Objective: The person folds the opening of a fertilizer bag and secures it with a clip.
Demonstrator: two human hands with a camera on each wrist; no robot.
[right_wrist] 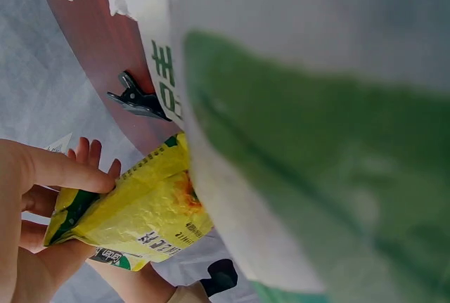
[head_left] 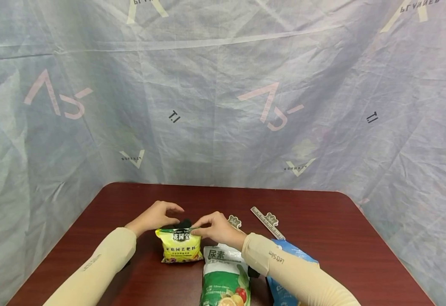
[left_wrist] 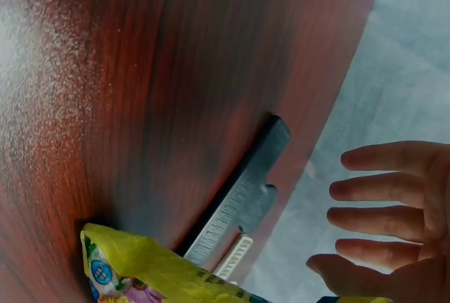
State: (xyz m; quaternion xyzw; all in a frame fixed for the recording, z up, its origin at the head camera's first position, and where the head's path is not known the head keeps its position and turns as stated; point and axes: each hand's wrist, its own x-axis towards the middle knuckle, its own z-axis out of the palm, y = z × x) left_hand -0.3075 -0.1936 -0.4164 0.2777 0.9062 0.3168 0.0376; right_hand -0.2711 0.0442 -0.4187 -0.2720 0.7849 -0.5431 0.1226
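Note:
A small yellow fertilizer bag point(head_left: 181, 247) stands on the table in front of both hands. My right hand point(head_left: 220, 229) pinches its top edge near the right corner; in the right wrist view, fingers and thumb close over the bag's green-edged top point(right_wrist: 74, 211). At the bag's upper left is my left hand point(head_left: 159, 216), holding nothing. Its fingers point(left_wrist: 383, 187) look straight and spread in the left wrist view, with the thumb near the bag's top. Behind the bag lies a black clip point(left_wrist: 239, 194), partly hidden in the head view.
A white and green fertilizer bag point(head_left: 224, 276) lies right of the yellow one, and a blue bag point(head_left: 292, 255) lies beyond it, partly under my right sleeve. Two pale clips point(head_left: 266, 222) point(head_left: 234, 222) rest farther back. Hanging cloth point(head_left: 215, 106) surrounds the table point(head_left: 146, 195).

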